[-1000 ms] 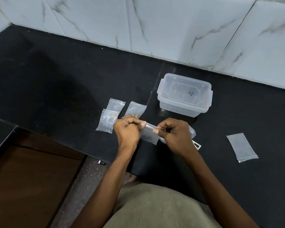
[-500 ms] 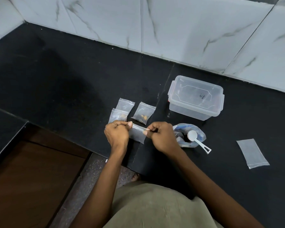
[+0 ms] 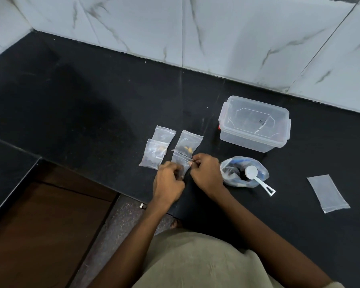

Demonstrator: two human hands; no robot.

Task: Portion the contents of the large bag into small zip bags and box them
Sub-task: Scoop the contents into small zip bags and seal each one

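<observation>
Small zip bag [image 3: 180, 163] lies on the black table [image 3: 87, 113], held between both hands just in front of three filled zip bags. The left hand [image 3: 168, 180] has its fingers [image 3: 176, 168] curled over the bag's near left part, pinching it, though the exact contact is hidden behind the knuckles. The right hand [image 3: 207, 172] pinches the bag's top right corner, thumb and forefinger pressed together at the seal strip.

Taking the clear plastic box [image 3: 255, 123] as landmark: it stands with its lid on, toward the marble wall [image 3: 216, 34]. The held bag is to the left of the box and nearer the person. Further left of the box lie the filled bags: one with yellow and dark bits [image 3: 188, 143] touching the held bag's far edge, then an overlapping pair [image 3: 164, 135] [image 3: 154, 153]. Directly in front of the box sits the large bag [image 3: 244, 172], rolled open, with dark contents inside. A white measuring scoop [image 3: 258, 177] rests in its mouth, handle pointing away to the right front. An empty flat zip bag [image 3: 327, 193] lies to the right front of the box, well apart from everything else.
</observation>
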